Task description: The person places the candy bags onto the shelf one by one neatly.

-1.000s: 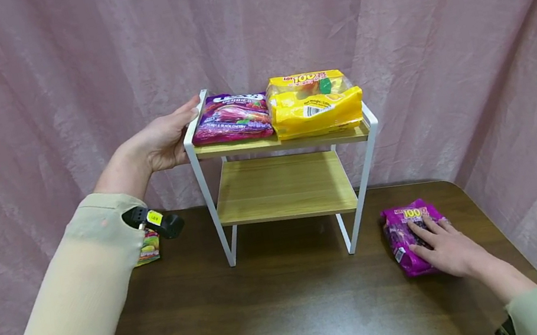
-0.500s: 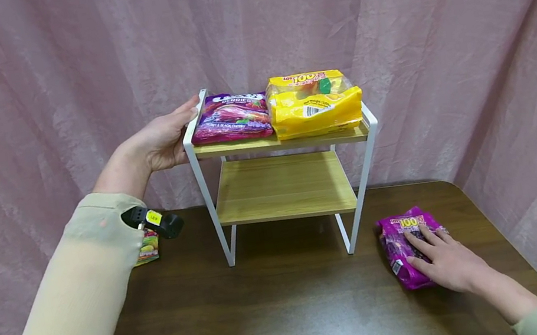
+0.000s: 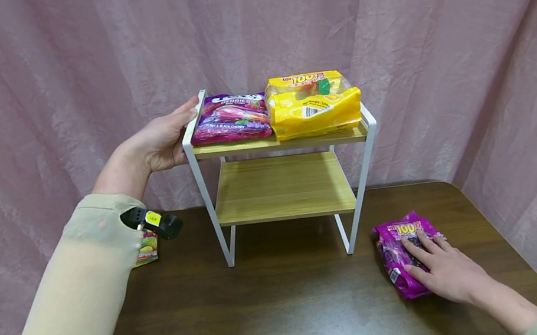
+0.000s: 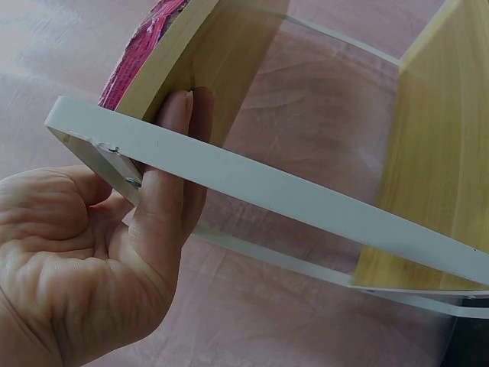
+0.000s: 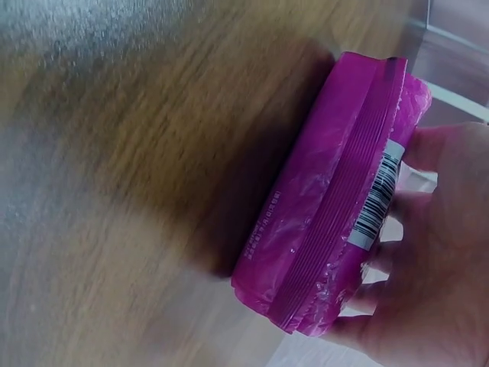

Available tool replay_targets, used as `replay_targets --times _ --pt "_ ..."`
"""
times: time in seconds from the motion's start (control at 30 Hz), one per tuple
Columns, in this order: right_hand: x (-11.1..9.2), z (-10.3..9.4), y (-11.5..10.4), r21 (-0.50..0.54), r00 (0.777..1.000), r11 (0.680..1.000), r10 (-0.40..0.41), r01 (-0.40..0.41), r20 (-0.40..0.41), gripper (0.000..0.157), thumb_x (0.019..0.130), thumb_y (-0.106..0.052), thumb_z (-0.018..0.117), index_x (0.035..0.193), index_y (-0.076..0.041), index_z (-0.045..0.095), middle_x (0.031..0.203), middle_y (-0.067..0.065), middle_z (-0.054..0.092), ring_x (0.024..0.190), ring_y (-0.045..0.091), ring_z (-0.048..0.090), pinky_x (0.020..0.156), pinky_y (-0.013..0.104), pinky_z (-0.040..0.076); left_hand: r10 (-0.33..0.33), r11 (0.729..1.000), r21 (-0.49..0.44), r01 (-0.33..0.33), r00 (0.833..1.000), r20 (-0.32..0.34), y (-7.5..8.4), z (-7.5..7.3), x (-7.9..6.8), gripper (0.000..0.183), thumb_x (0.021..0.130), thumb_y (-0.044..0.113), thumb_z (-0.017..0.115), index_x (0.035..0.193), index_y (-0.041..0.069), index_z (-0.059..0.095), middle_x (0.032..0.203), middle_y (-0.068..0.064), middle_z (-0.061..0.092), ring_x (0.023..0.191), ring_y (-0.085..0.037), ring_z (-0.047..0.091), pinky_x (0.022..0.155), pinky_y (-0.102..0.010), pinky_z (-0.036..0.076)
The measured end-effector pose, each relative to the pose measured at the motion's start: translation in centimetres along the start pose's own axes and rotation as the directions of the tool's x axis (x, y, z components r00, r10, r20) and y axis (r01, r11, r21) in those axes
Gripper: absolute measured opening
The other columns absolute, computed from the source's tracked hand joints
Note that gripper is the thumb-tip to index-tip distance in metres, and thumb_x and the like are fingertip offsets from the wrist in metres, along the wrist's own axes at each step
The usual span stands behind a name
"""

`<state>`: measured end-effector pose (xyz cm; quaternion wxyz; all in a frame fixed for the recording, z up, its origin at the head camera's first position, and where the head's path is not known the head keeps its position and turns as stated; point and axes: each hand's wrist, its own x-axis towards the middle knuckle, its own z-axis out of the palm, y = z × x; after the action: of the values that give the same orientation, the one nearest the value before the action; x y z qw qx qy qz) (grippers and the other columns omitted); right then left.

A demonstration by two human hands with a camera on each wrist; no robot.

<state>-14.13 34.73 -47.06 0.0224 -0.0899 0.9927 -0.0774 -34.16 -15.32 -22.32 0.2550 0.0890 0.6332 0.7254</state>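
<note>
My left hand [image 3: 161, 141] grips the upper left end of a small two-tier shelf [image 3: 282, 186] with wooden boards and a white metal frame. In the left wrist view, fingers [image 4: 159, 202] of that hand curl under the upper board. On that board lie a purple berry candy bag [image 3: 230, 120] at the left and a yellow bag [image 3: 315, 114] at the right. My right hand [image 3: 449, 273] rests on top of a magenta candy bag [image 3: 399, 270] on the table, fingers spread and fairly straight. The right wrist view shows the bag's sealed end and barcode [image 5: 377, 195].
The dark wooden table [image 3: 253, 326] ends in a rounded corner at the back right. A colourful green-and-yellow packet [image 3: 148, 250] lies at the left, partly hidden by the left sleeve. Pink curtains [image 3: 43, 81] hang close behind the shelf and along the right side.
My right hand and the magenta bag under it have slid a little left and nearer to me across the table. The left hand and shelf are practically unmoved.
</note>
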Motion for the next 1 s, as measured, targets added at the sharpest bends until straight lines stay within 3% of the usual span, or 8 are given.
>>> replay_targets --times 0.57,1.0 --pt "-1.3 0.1 -1.8 -0.027 0.999 1.0 -0.011 0.01 -0.035 0.069 0.103 -0.059 0.05 0.152 -0.011 0.051 0.158 0.031 0.034 0.137 0.064 0.03 0.104 0.075 0.036 0.002 1.0 -0.002 -0.002 1.0 0.007 0.0 -0.1 -0.1 0.06 0.109 0.041 0.039 0.161 0.052 0.012 0.11 -0.012 0.07 0.08 -0.021 0.075 0.067 -0.034 0.064" --pt "-2.1 0.4 -3.1 -0.037 1.0 0.999 0.003 -0.005 -0.029 0.068 0.102 -0.06 0.049 0.151 -0.013 0.053 0.157 0.03 0.035 0.136 0.065 0.031 0.105 0.074 0.037 -0.003 1.0 -0.02 0.003 1.0 0.026 -0.1 -0.1 0.3 0.059 0.111 0.039 0.036 0.161 0.053 0.01 0.1 -0.011 0.072 0.076 -0.019 0.074 0.064 -0.033 0.064"
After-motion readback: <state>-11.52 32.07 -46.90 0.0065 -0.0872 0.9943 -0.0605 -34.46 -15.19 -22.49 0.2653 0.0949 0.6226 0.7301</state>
